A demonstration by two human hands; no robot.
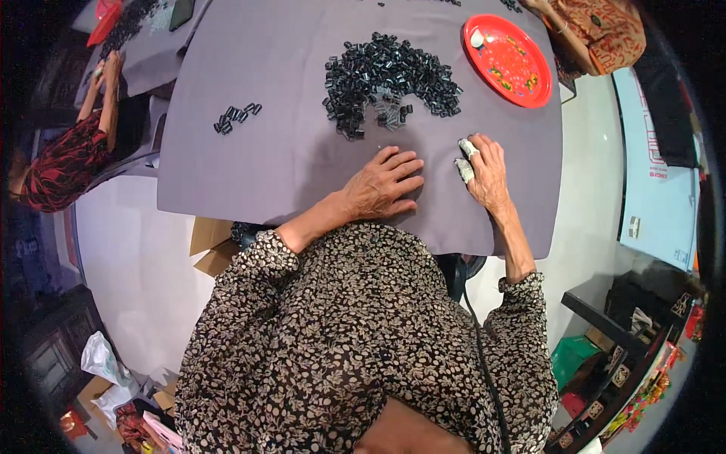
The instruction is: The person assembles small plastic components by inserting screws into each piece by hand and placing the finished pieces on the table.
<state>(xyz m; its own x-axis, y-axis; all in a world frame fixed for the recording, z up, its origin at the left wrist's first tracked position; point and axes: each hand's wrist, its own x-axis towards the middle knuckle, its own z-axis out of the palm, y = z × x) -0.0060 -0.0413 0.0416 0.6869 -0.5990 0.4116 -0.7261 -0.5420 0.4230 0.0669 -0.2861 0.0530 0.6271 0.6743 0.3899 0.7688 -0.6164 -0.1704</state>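
My left hand point(383, 181) rests palm down on the grey tablecloth point(257, 170), fingers stretched out and apart, holding nothing that I can see. To its right, my right hand point(488, 175) also lies on the cloth with fingers extended. White wraps cover its thumb and index finger. Just beyond my hands is a large heap of small, shiny black tube-like pieces point(386, 72). On the heap's near side sit some greyish see-through pieces point(388, 110). A small group of black pieces point(234, 118) lies apart at the left. Neither hand touches the pieces.
A red plate point(505, 45) with a patterned inside and a small white item stands at the far right. Co-workers' arms point(112, 83) show at the far left, by another table, and at the upper right. An open cardboard box point(212, 242) sits below the table's near edge.
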